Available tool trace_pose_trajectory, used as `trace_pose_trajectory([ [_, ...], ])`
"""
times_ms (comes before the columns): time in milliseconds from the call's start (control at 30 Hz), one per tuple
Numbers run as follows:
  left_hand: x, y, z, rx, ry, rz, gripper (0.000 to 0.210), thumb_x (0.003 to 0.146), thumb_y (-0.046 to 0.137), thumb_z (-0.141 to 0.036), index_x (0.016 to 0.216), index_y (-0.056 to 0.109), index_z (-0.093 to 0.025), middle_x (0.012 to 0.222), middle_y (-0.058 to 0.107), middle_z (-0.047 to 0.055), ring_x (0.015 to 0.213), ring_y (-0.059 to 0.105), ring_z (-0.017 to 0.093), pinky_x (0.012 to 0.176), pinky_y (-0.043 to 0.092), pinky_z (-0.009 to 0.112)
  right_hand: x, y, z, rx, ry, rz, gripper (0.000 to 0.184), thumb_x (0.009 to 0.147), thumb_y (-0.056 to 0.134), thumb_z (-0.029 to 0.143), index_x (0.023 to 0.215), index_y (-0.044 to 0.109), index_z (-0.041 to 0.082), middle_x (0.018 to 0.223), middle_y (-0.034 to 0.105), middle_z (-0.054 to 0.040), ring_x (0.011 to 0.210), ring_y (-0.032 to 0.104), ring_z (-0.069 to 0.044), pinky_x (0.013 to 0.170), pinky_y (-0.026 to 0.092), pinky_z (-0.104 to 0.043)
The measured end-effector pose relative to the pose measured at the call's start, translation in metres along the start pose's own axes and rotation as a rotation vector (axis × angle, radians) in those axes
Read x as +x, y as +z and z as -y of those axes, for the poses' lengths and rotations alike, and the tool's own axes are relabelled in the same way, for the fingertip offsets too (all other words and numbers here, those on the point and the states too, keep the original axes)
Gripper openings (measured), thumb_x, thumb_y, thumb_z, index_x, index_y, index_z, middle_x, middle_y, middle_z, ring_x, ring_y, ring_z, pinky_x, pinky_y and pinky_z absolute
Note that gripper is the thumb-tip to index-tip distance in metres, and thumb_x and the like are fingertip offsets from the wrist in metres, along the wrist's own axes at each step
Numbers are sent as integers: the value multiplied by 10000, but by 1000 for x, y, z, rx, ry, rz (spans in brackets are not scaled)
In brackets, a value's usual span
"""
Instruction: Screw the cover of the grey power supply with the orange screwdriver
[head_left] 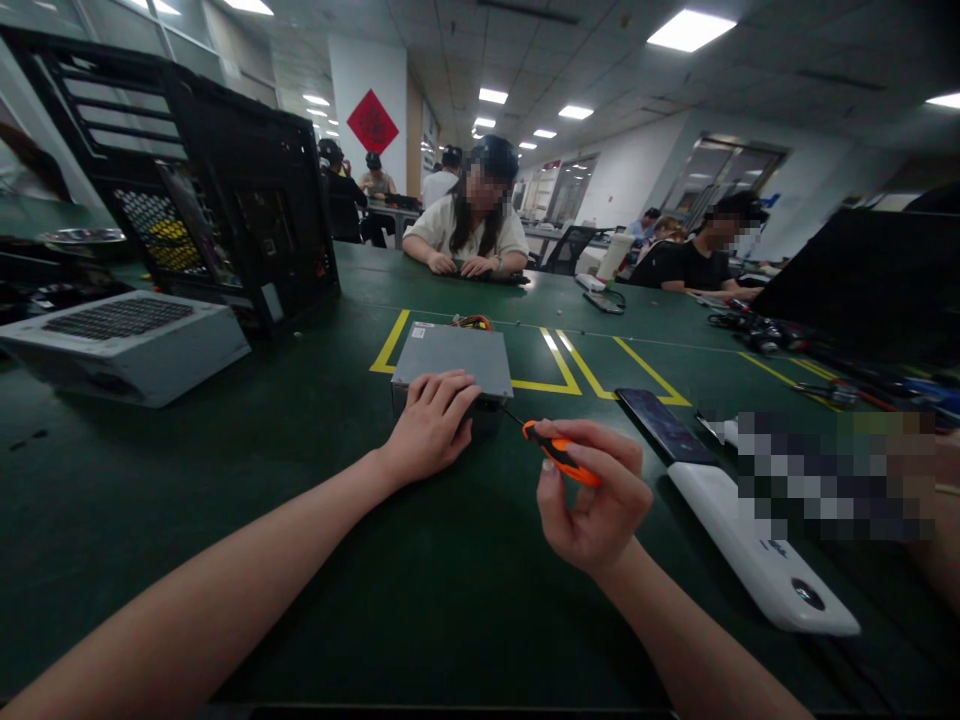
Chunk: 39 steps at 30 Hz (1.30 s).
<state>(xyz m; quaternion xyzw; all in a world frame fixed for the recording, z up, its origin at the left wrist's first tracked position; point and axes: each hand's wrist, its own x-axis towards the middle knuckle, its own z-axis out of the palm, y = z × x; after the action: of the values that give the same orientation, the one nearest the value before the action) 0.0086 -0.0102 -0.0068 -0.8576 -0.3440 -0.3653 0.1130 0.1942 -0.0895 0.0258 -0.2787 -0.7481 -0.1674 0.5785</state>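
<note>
A grey computer power supply (pixel 454 355) sits on the green table in front of me, colored wires showing behind it. My left hand (pixel 435 412) lies over its front edge, fingers on the top face and thumb down by the front, holding it. In my right hand (pixel 596 490) is an orange and black screwdriver (pixel 562 455), gripped between thumb and fingers. Its thin shaft points at the front right corner of the power supply; whether the tip touches a screw there is too small to make out.
A black computer case (pixel 262 220) stands at the left, with another power supply (pixel 135 345) before it. At the right lie a phone (pixel 664 425) and a white device (pixel 757 540). Yellow tape marks the table (pixel 420 620). A person (pixel 480 220) sits opposite; someone's hand shows far right.
</note>
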Motion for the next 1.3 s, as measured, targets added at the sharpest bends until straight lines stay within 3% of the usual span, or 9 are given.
trace_pose_trajectory([
  [200,0,1,1,5,0,-3,419,810,478,-177,1227,441,-177,1231,503,122,1203,407,274,976,292,453,-1,-1,-3,-81,20,34,317,713,602,48,950,498,232,972,546,-40,844,565,-165,666,523,-325],
  [367,0,1,1,1,-4,-8,432,798,488,-174,1229,451,-182,1223,508,119,1194,413,276,976,302,454,0,0,-3,-10,24,7,380,721,554,72,1050,444,227,966,567,-55,876,568,-199,693,524,-386],
  [533,1,-1,1,0,0,-4,409,815,480,-189,1222,448,-173,1225,507,119,1196,411,266,982,297,444,0,0,-5,-95,41,7,346,712,619,82,982,477,246,914,552,-31,818,565,-174,648,514,-334],
  [667,0,-1,2,4,6,3,362,832,462,-191,1193,465,-168,1221,500,121,1203,399,251,981,294,431,1,2,-6,23,38,-26,442,711,563,45,1091,422,223,967,556,-58,854,579,-196,696,530,-397],
  [833,0,-3,2,82,68,48,296,822,486,-197,1105,559,-247,1247,441,128,1225,354,286,947,292,473,0,2,-8,-26,49,3,411,681,619,26,1010,473,226,939,551,-42,832,565,-175,661,525,-347],
  [967,1,-6,1,89,109,69,336,811,519,-212,1127,571,-314,1272,397,121,1232,326,307,937,278,502,1,1,-8,57,45,-8,484,669,589,10,1079,427,208,944,552,-52,847,574,-189,693,533,-389],
  [1167,0,-5,2,75,120,94,369,817,522,-213,1161,567,-339,1289,360,126,1237,297,327,940,252,521,-1,2,-6,52,68,26,382,687,607,42,993,460,220,929,557,-35,812,587,-165,658,524,-333],
  [1300,0,-4,2,74,122,91,366,829,505,-215,1167,565,-344,1294,350,118,1238,288,319,950,236,521,-4,4,-6,87,131,52,371,697,552,52,1005,422,212,816,582,-22,823,584,-193,693,509,-382],
])
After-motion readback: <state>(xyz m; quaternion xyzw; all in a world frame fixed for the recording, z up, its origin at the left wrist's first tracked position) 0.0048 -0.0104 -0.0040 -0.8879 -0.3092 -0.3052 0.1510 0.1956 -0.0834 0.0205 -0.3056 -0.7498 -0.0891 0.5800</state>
